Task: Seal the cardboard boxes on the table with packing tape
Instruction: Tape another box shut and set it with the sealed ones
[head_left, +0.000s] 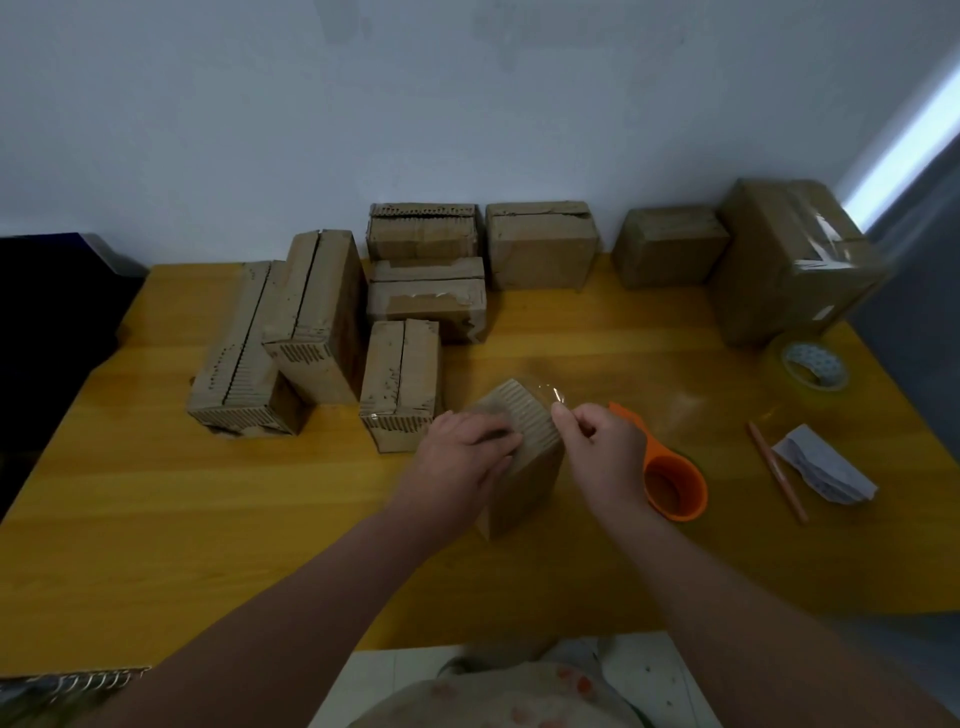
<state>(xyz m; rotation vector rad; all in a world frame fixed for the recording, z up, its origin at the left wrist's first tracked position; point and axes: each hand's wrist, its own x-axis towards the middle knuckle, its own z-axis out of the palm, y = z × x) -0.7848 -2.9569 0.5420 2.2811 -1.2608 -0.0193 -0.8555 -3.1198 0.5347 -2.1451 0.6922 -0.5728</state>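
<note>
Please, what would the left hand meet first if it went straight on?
The left hand, resting on the box, would probably meet the right hand, which pinches tape; depth is unclear.

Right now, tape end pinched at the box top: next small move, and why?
Probably draw the clear tape down onto the top of the box and smooth it flat. The right hand pinches the strip's loose end at the top's far edge, where it arches unstuck, while the left hand rests on the top, steadying the box.
</note>
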